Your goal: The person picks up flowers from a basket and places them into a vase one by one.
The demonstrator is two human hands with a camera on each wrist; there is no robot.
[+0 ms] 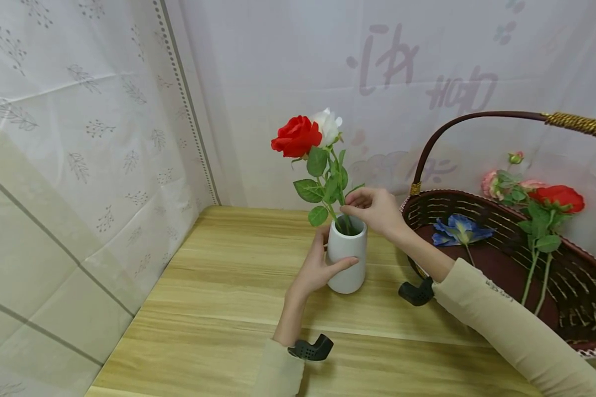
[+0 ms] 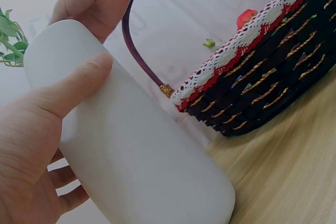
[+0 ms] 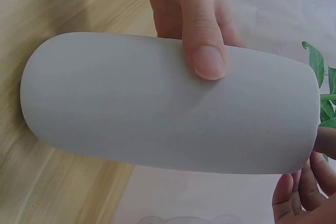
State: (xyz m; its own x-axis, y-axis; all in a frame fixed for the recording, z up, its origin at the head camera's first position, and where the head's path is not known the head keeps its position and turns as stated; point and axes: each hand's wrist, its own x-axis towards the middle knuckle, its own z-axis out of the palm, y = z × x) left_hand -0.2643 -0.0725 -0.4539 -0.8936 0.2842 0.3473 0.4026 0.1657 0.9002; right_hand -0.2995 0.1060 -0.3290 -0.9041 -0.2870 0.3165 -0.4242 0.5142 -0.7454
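Note:
A white vase (image 1: 346, 262) stands upright on the wooden table. My left hand (image 1: 314, 270) grips its side, the thumb across the front and the fingers behind. In the vase are a red rose (image 1: 297, 136) and a white rose (image 1: 328, 127), both with green leaves. At the vase's mouth my right hand (image 1: 374, 209) pinches the white rose's stem between thumb and fingers. The left wrist view shows the left thumb (image 2: 86, 80) lying along the vase. In the right wrist view, curled right fingers (image 3: 299, 195) are beside the rim; the stem ends inside are hidden.
A dark woven basket (image 1: 583, 270) with a tall handle (image 1: 469, 117) stands at the right, under the right forearm. It holds a blue flower (image 1: 461, 230), a red flower (image 1: 558, 197) and pink flowers (image 1: 490, 184). Patterned cloth (image 1: 288, 66) hangs behind the table (image 1: 218, 309).

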